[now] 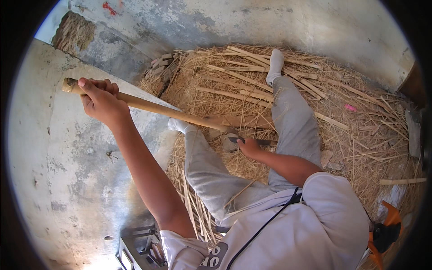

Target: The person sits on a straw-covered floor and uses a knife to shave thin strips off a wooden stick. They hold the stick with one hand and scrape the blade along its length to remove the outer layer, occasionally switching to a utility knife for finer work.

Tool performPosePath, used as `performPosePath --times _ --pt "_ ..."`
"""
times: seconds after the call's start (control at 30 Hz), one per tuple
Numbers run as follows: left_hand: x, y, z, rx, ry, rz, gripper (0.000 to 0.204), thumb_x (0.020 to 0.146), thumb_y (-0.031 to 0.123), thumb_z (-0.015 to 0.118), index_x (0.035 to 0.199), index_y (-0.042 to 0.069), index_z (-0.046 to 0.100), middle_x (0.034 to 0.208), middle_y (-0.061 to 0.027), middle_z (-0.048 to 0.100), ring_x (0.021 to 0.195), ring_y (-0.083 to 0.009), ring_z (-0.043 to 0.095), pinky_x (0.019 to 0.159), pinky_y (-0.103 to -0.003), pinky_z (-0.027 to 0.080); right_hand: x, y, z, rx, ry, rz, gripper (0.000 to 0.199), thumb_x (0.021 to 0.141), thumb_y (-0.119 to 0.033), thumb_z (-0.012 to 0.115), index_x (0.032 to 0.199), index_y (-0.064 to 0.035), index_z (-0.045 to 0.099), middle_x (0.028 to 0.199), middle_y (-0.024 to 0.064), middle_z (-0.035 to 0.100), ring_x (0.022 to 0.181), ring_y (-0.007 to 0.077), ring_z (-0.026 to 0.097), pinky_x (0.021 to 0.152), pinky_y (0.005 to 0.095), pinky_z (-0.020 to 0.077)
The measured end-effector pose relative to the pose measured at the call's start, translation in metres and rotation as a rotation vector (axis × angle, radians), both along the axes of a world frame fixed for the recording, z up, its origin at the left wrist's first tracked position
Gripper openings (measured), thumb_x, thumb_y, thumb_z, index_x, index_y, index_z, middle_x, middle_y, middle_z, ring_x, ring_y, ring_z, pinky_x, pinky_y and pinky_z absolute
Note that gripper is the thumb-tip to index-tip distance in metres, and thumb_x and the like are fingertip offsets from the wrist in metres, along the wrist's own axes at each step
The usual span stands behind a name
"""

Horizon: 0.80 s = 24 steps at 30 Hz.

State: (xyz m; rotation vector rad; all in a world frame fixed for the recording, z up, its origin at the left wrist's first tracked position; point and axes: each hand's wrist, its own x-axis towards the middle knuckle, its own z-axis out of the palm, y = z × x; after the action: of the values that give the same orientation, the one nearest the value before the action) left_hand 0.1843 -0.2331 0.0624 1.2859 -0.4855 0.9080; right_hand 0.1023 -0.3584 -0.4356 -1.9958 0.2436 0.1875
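Pole (166, 110) fills the curled left grip (106, 101); right grip (250, 148) clasps a half-hidden tool (233, 140).

A long tan pole (157, 106) slants down rightward, lower end near a dark-bladed tool (268, 142).

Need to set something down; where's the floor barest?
Barest is the brown floor between the grey brick pile and pale flat wooden strips, though dry straw litters it. A strawy gap lies between the right hand and the grey trousers' lap. Crowded: around the right foot's white sock, amid strips, and where the round yellow pole ends beside the black tool.
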Motion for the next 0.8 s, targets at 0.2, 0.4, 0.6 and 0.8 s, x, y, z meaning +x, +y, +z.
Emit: performPosePath --times 0.2,0.4,0.6,0.8 --pt "-0.008 0.016 -0.006 -0.056 0.033 0.048 0.044 0.103 0.043 0.059 0.081 0.008 0.042 0.064 0.0031 0.035 0.052 -0.0073 0.027 0.047 -0.026 0.023 -0.015 0.010 0.088 0.345 -0.313 -0.120 0.049 0.104 -0.050 0.045 0.086 -0.0046 0.051 0.071 0.0095 0.058 0.057 0.0246 0.055 0.058 0.0450 0.0438" --pt "0.001 0.004 0.000 -0.022 0.014 0.019 0.045 0.102 0.044 0.059 0.081 0.009 0.042 0.063 0.0031 0.034 0.052 -0.0078 0.028 0.047 -0.026 0.024 -0.005 0.002 -0.054 -0.002 0.328 -0.134 0.053 0.102 -0.049 0.049 0.108 0.0011 0.065 0.088 0.0176 0.069 0.072 0.0319 0.066 0.068 0.0474 0.0486" --pt "0.000 0.025 -0.006 -0.058 0.037 0.118 0.046 0.102 0.045 0.059 0.079 0.009 0.041 0.063 0.0028 0.035 0.052 -0.0082 0.030 0.046 -0.026 0.025 -0.014 0.001 0.024 0.142 0.178 0.022 0.048 0.101 -0.045 0.050 0.110 -0.0020 0.069 0.091 0.0190 0.070 0.081 0.0344 0.068 0.073 0.0472 0.0496" --pt "0.011 0.026 0.000 -0.039 -0.001 -0.018 0.044 0.102 0.044 0.059 0.081 0.010 0.042 0.063 0.0032 0.034 0.052 -0.0078 0.031 0.045 -0.026 0.025 -0.024 0.014 0.021 0.217 -0.156 -0.070 0.047 0.101 -0.045 0.051 0.085 -0.0032 0.064 0.068 0.0133 0.060 0.067 0.0283 0.063 0.067 0.0450 0.0485"
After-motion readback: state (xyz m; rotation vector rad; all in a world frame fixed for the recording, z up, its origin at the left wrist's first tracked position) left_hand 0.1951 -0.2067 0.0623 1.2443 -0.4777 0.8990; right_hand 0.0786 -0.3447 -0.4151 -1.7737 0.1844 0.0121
